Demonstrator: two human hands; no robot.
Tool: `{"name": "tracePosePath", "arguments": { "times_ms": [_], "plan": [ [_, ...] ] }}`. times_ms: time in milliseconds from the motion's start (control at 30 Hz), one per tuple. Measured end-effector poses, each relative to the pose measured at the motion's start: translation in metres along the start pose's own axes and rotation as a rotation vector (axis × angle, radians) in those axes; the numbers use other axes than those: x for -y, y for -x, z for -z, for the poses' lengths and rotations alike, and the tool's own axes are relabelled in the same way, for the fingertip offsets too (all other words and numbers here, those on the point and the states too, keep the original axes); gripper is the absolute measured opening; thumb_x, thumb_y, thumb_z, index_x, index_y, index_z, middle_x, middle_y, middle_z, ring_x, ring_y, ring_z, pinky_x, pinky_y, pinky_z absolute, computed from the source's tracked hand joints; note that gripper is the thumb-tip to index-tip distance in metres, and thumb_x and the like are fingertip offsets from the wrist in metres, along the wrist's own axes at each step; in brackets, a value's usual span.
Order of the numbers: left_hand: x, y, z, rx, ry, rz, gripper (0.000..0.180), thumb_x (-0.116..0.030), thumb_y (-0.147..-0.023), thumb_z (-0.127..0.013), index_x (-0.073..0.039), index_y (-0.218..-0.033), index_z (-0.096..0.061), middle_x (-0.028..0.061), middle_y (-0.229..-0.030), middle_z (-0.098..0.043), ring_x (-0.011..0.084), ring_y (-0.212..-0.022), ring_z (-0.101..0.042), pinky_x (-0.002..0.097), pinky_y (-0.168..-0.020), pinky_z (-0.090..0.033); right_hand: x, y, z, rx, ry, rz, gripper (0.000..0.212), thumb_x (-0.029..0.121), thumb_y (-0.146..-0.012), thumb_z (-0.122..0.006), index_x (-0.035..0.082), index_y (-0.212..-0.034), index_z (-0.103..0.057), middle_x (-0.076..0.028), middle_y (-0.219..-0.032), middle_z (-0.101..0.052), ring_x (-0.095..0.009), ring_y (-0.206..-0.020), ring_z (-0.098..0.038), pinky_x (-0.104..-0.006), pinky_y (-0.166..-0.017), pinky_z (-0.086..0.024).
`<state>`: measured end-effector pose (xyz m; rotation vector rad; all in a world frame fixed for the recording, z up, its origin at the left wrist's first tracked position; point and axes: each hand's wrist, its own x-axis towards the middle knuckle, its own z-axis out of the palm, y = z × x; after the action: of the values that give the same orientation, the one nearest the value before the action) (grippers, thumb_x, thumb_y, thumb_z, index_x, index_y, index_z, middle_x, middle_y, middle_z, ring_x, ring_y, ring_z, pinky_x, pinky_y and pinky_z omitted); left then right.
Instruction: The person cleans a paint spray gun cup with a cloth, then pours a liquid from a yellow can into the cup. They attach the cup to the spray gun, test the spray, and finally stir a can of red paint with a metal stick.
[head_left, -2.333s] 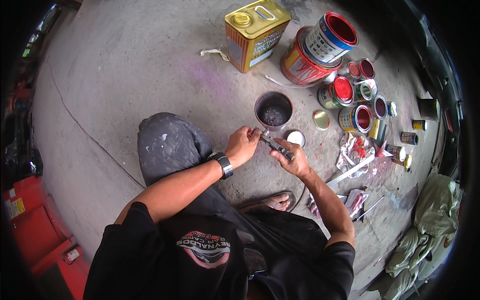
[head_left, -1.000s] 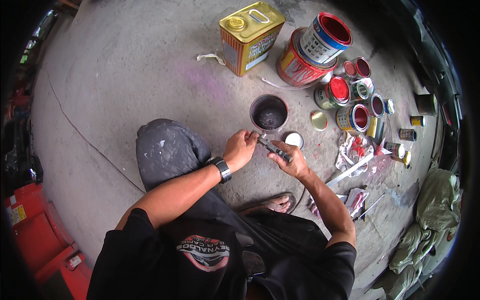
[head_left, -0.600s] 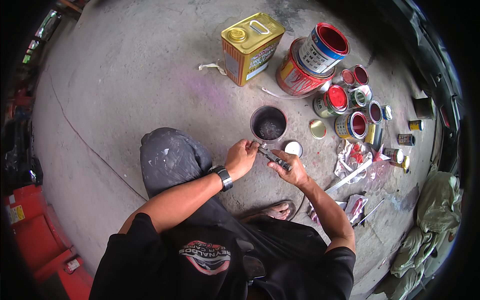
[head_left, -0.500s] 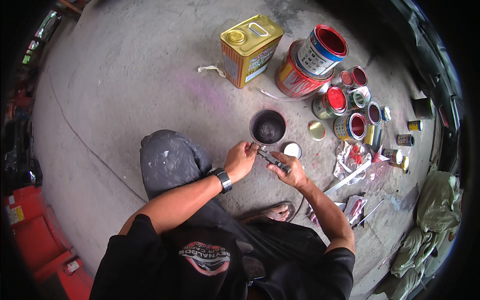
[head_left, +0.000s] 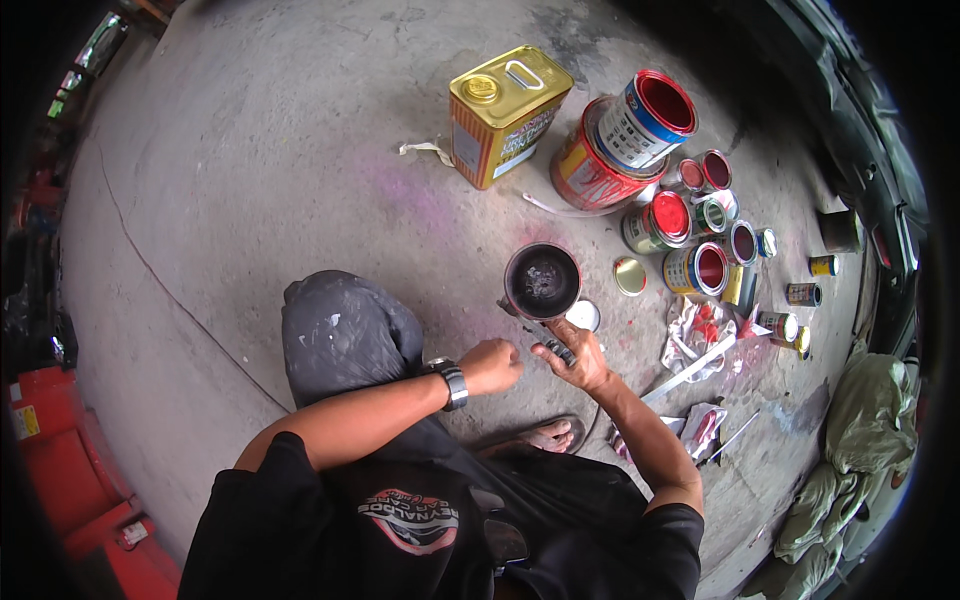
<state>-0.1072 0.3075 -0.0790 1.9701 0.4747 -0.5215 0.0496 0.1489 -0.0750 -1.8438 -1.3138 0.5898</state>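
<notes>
My right hand [head_left: 583, 362] is wrapped round the grip of a spray gun [head_left: 557, 347], its thumb lying along the metal. The gun's round dark cup [head_left: 541, 281] has no lid, and its inside looks dark with a pale sheen at the bottom. My left hand [head_left: 490, 366], with a dark watch on the wrist, is just left of the gun and apart from it. Its fingers are curled in, and what they hold, if anything, is hidden. A white round lid [head_left: 583, 317] lies on the floor beside the cup.
Ahead stand a gold rectangular tin [head_left: 506, 115] and a white-and-blue can [head_left: 648, 120] stacked on a red-smeared tub [head_left: 602, 165]. Several small paint cans [head_left: 697, 268] cluster to the right. Stained rags [head_left: 688, 338] and a white stick [head_left: 690, 371] lie nearer. A hose [head_left: 594, 428] runs by my foot.
My left hand has come off the spray gun and drawn back toward me, fingers curled. The gun and its cup have shifted slightly in my right hand.
</notes>
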Motion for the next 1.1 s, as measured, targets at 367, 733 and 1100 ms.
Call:
{"name": "tracePosePath", "arguments": {
  "times_ms": [367, 733, 1100],
  "plan": [
    [-0.006, 0.002, 0.002, 0.061, -0.005, -0.087, 0.036, -0.033, -0.085, -0.07, 0.003, -0.084, -0.065, 0.0225, -0.081, -0.069, 0.0398, -0.081, -0.068, 0.0475, -0.075, -0.051, 0.017, -0.005, -0.002, 0.073, -0.076, -0.046, 0.052, 0.024, -0.085, -0.082, -0.003, -0.124, -0.061, -0.02, -0.108, -0.07, -0.04, -0.094, -0.07, -0.0422, -0.078, -0.057],
    [-0.011, 0.004, 0.006, 0.124, 0.01, -0.038, 0.038, -0.036, -0.087, -0.071, 0.002, -0.093, -0.073, 0.0209, -0.092, -0.074, 0.0359, -0.09, -0.072, 0.0438, -0.082, -0.054, 0.021, -0.013, 0.004, 0.044, -0.033, 0.002, 0.051, 0.024, -0.085, -0.081, -0.004, -0.122, -0.061, -0.02, -0.108, -0.07, -0.04, -0.093, -0.071, -0.0416, -0.078, -0.057],
    [-0.017, 0.007, 0.011, 0.114, -0.015, -0.022, 0.049, -0.039, -0.087, -0.073, 0.006, -0.104, -0.072, 0.0244, -0.101, -0.073, 0.0368, -0.096, -0.072, 0.0426, -0.086, -0.054, 0.024, -0.016, 0.01, 0.033, -0.034, -0.046, 0.05, 0.028, -0.087, -0.08, -0.003, -0.122, -0.062, -0.019, -0.106, -0.07, -0.037, -0.092, -0.072, -0.0405, -0.076, -0.057]
  ]
}}
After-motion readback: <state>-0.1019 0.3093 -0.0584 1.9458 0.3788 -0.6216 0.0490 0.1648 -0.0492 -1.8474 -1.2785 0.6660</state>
